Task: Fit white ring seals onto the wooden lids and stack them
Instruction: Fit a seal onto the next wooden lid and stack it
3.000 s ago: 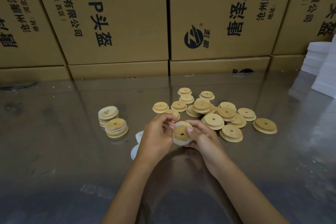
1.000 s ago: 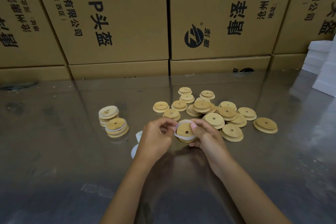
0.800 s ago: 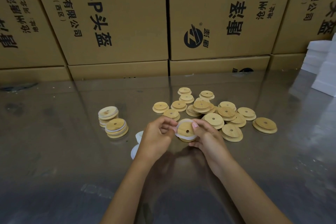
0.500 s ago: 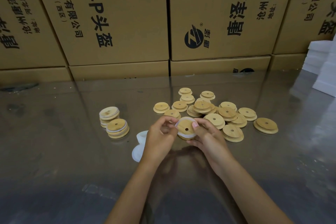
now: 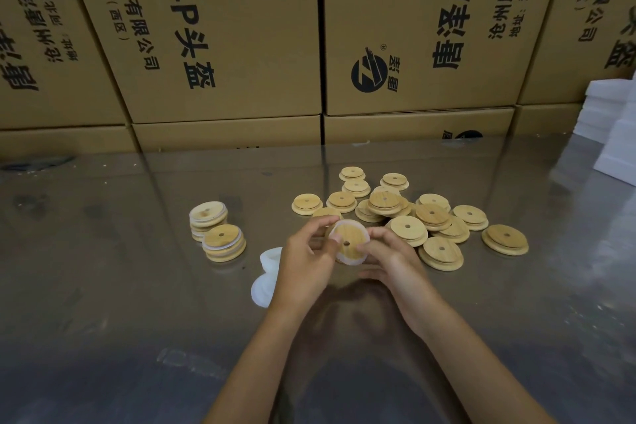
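Left hand (image 5: 303, 262), right hand (image 5: 392, 262), ringed wooden lid (image 5: 349, 243) pinched between them

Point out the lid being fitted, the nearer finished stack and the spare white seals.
lid being fitted (image 5: 348, 246), head view, on its wooden face
nearer finished stack (image 5: 223, 235), head view, top lid's face
spare white seals (image 5: 265, 286), head view, on the visible white pile

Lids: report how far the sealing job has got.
Done: two short stacks of sealed lids stand at the left. In hand: the left hand and right hand hold one lid with a white ring around it, apparently being seated. Left: a loose pile of bare lids at the right, spare rings beside the left hand.
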Demonstrator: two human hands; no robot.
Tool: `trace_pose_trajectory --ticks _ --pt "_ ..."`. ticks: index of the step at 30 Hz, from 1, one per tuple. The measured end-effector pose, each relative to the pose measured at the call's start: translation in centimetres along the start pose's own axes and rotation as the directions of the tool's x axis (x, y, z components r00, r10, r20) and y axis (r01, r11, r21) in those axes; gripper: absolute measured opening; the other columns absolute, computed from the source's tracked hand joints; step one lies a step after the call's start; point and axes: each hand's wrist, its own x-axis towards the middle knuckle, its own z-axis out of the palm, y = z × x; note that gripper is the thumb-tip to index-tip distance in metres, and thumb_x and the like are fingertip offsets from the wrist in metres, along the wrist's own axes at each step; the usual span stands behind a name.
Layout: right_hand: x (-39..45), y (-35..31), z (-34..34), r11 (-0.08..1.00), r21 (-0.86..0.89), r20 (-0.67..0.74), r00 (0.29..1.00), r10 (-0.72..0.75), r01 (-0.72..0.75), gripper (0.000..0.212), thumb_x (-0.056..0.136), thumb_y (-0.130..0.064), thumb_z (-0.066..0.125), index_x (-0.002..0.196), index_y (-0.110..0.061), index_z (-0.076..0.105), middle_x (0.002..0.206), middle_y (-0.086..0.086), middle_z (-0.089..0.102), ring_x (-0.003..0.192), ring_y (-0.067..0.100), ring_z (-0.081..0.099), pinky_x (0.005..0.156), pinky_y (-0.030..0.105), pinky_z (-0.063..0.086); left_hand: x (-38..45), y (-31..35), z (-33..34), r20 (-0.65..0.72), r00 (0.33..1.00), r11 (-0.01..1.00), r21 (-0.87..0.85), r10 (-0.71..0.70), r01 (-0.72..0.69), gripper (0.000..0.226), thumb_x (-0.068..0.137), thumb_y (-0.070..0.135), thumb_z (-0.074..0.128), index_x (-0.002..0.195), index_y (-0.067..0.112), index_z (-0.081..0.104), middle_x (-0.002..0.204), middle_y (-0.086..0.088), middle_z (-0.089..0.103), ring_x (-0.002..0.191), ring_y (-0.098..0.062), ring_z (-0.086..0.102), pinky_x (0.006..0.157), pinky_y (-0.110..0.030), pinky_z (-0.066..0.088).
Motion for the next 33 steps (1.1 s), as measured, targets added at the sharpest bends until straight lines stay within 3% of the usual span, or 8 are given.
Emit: trace_pose_trajectory --ticks 3,5,8,10,13,20,27,33 --pt "-0.4 0.1 0.4 0.995 -0.083 0.019 0.998 -0.056 0.057 0.018 0.095 -0.019 0.065 0.11 -0.01 0.067 0.098 0.009 0.073 0.085 0.013 0.066 0.069 0.029 0.051 0.0 0.0 -0.1 0.068 0.997 0.999 0.034 0.022 -0.025 0.025 0.092 0.007 0.06 0.108 0.023 0.071 0.103 0.012 0.072 0.096 -0.002 0.067 0.08 -0.016 0.052" --pt "-0.4 0.3 0.5 0.99 -0.113 0.023 0.996 -0.087 0.089 0.016 0.096 -0.02 0.064 0.108 -0.01 0.067 0.097 0.01 0.074 0.08 0.012 0.066 0.065 0.027 0.051 0.0 0.0 -0.1 0.057 0.998 0.999 0.04 0.027 -0.03 0.02 0.091 0.007 0.063 0.101 0.022 0.072 0.096 0.011 0.073 0.09 0.0 0.067 0.076 -0.013 0.051" --pt "-0.3 0.5 0.2 0.99 -0.102 0.035 0.995 -0.098 0.101 0.015 0.096 -0.017 0.063 0.109 -0.01 0.066 0.089 0.004 0.074 0.077 0.01 0.066 0.063 0.025 0.051 0.1 -0.1 -0.2 0.008 1.0 1.0 -0.017 -0.006 0.006 0.008 0.087 0.007 0.068 0.088 0.015 0.067 0.08 0.006 0.073 0.076 0.0 0.067 0.067 -0.013 0.05" --pt "-0.2 0.6 0.1 0.991 -0.088 0.057 0.993 -0.099 0.104 0.015 0.097 -0.016 0.062 0.11 -0.01 0.065 0.084 -0.003 0.074 0.074 0.005 0.066 0.062 0.019 0.052 0.2 -0.2 -0.3 0.007 0.998 0.996 -0.068 -0.056 0.057 0.006 0.086 0.008 0.07 0.084 0.012 0.065 0.078 0.003 0.074 0.074 -0.004 0.066 0.071 -0.02 0.054" --pt "-0.3 0.7 0.2 0.994 -0.042 0.079 0.992 -0.101 0.104 0.015 0.096 -0.014 0.062 0.111 -0.01 0.063 0.088 0.0 0.075 0.077 0.006 0.067 0.065 0.02 0.053 0.4 -0.2 -0.6 0.033 0.989 0.977 -0.158 -0.142 0.145 0.007 0.086 0.008 0.07 0.081 0.012 0.066 0.08 0.001 0.075 0.079 -0.01 0.068 0.08 -0.032 0.053" --pt "-0.2 0.5 0.5 0.995 0.051 0.02 0.996 -0.092 0.091 0.019 0.097 -0.012 0.061 0.115 -0.01 0.063 0.105 0.009 0.074 0.087 0.013 0.066 0.074 0.028 0.05 0.7 0.4 -1.5 0.08 0.972 0.943 -0.238 -0.219 0.232 0.006 0.084 0.005 0.072 0.079 0.007 0.071 0.075 -0.002 0.075 0.067 -0.005 0.069 0.057 -0.014 0.049" --pt "-0.1 0.0 -0.2 0.99 0.119 0.001 0.997 -0.079 0.079 0.013 0.098 -0.012 0.058 0.108 -0.01 0.066 0.095 -0.001 0.075 0.088 0.011 0.066 0.077 0.028 0.051 0.7 0.5 -1.8 0.114 0.97 0.957 -0.174 -0.214 0.232 0.003 0.081 0.007 0.075 0.081 0.004 0.074 0.074 -0.002 0.075 0.065 -0.002 0.066 0.058 -0.012 0.05" --pt "0.0 -0.2 -0.5 0.969 0.248 0.001 1.0 -0.019 0.018 0.017 0.099 -0.01 0.055 0.112 -0.007 0.065 0.101 0.007 0.075 0.092 0.016 0.068 0.083 0.032 0.052 0.7 0.1 -1.2 0.124 0.974 0.978 -0.06 -0.189 0.197 0.006 0.08 0.017 0.078 0.075 0.016 0.076 0.076 -0.002 0.076 0.067 -0.003 0.064 0.064 -0.016 0.051"
